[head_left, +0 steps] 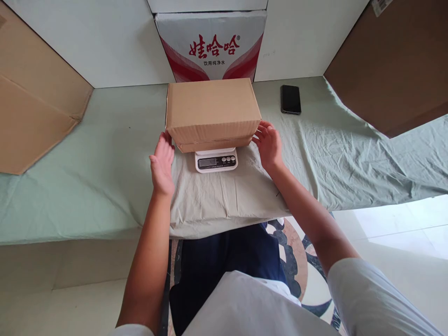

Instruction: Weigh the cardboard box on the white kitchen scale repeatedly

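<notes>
A closed brown cardboard box (pixel 214 105) rests on a small white digital scale (pixel 216 161), covering most of its platform. The scale's display and round buttons show in front, but the reading is too faint to make out. My left hand (pixel 163 163) is beside the box's left front corner, palm turned inward and fingers stretched out. At the right front corner is my right hand (pixel 269 143), open, its fingertips close to the cardboard and partly hidden behind it. Whether either hand touches the box I cannot tell.
A black phone (pixel 290 99) lies on the green cloth (pixel 122 140) to the right. Behind the box stands a white and red printed carton (pixel 213 28). Large brown cardboard pieces stand at the left (pixel 38 93) and right (pixel 395 65).
</notes>
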A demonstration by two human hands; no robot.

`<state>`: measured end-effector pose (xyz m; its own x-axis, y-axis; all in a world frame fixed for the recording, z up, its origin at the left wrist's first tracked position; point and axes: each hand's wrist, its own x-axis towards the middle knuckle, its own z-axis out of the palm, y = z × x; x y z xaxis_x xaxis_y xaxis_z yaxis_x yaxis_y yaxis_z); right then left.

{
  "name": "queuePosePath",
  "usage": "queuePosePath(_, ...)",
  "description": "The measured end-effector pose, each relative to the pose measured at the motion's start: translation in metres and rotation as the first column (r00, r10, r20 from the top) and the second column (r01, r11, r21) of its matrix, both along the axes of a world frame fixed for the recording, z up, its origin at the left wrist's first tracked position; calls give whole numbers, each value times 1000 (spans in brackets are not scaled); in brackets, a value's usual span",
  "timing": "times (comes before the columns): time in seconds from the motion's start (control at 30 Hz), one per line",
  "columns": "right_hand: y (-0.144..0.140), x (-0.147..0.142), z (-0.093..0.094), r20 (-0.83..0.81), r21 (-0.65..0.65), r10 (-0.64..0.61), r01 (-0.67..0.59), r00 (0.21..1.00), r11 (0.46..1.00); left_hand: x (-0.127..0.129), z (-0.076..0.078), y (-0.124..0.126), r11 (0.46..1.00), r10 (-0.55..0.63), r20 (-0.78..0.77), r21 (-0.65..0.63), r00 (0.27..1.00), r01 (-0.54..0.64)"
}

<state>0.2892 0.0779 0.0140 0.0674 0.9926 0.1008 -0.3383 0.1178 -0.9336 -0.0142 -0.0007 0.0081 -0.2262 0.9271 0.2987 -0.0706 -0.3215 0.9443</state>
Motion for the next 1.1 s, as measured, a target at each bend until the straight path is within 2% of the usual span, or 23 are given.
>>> queuePosePath(0.1,-2,-1,-2,63,57,-4,1,998,998,2,1,0,1000,-25,-13,6,1000,25)
queuePosePath(0.23,-6,-3,-3,149,124,46,-65,988,990,3,2,1,999,-40,-16,-9,999,39)
queuePosePath(0.4,-16,-8,7,254,173,102,-149,962,974,3,4,1,997,-51,-45,-63,998,48)
queuePosePath(0.53,-23,-11,17,271,193,150,-206,951,959,4,3,1,991,-34,-58,-130,998,26)
queuePosePath(0.67,-27,-13,18,314,219,163,-239,935,946,4,0,1,989,-20,-50,-149,999,12)
queuePosePath(0.8,-28,-15,14,324,267,165,-257,932,929,5,0,1,990,-55,-49,-135,997,48)
queuePosePath(1.1,-27,-17,7,311,250,158,-241,937,938,2,-1,-2,981,-173,-46,-91,984,169)
